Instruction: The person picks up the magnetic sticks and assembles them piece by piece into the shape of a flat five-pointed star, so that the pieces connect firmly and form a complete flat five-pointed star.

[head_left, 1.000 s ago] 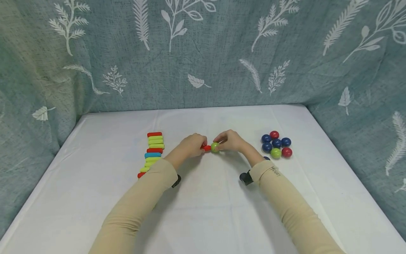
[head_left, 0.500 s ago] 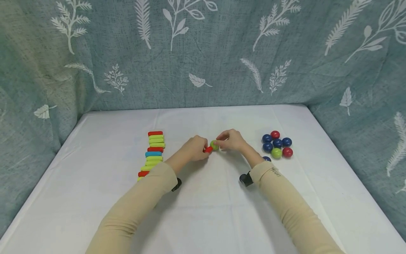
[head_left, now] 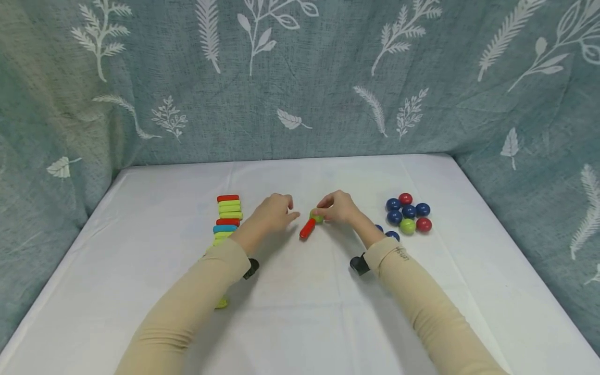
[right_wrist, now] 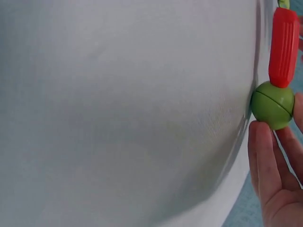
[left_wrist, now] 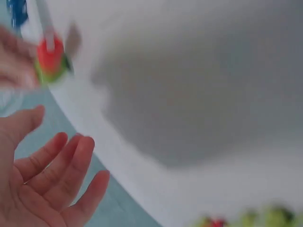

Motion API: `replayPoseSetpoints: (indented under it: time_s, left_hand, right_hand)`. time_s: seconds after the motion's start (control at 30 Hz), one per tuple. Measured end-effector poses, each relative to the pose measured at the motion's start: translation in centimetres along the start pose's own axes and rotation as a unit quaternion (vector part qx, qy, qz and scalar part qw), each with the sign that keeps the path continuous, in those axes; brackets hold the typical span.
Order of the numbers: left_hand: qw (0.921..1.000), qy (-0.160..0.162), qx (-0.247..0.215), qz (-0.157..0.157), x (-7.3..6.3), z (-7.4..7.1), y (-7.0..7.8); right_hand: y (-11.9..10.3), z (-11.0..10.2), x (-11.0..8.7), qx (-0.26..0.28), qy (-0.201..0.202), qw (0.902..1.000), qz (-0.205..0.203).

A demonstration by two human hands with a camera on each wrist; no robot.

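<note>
Right hand [head_left: 338, 207] has its grip pinching a green ball [right_wrist: 273, 105], and there's a red stick [right_wrist: 284, 47] touching it end-on, angled back toward the near side, roughly mid-desk [head_left: 290, 323]. Left hand [head_left: 273, 213] is near the stick but apart from it, grip spread, thumb well away from the fingers. Past that there's a row of coloured sticks [head_left: 229, 208], partly hidden behind the left sleeve [head_left: 183, 302], plus a bunch of balls [head_left: 409, 211], mostly blue, off to the right.
</note>
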State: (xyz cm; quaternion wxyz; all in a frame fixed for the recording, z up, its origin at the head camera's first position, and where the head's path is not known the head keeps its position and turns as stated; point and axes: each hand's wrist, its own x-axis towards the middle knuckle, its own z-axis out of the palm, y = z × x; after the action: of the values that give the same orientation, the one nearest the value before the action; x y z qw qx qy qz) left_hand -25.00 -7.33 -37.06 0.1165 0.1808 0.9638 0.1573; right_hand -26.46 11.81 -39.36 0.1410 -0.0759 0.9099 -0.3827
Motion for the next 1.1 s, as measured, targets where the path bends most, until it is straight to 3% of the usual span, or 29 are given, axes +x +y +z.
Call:
replayPoseSetpoints:
  time_s: [0.17, 0.33, 0.47, 0.7, 1.1]
  left_hand:
    - [0.9988, 0.039, 0.005, -0.027, -0.4, -3.2, -4.4]
    - [0.9915, 0.038, -0.007, -0.124, -1.4, -5.6, -8.7]
    - [0.9841, 0.022, -0.003, -0.176, -2.0, -6.0, -10.5]
    - [0.982, 0.012, -0.012, -0.188, -1.9, -5.4, -11.4]
    - [0.9776, -0.027, -0.017, -0.208, -1.7, -4.9, -11.0]
  right_hand:
    - [0.0, -0.4, 0.0, -0.002, -0.021, 0.9998, 0.007]
    - [-0.2, -0.6, 0.1, -0.02, -0.038, 0.9991, -0.006]
    - [-0.3, -0.7, 0.1, -0.034, -0.05, 0.998, -0.019]
    - [-0.1, -0.7, 0.2, -0.017, -0.069, 0.9974, -0.014]
    - [0.1, -1.0, 0.4, 0.007, -0.091, 0.9958, -0.006]
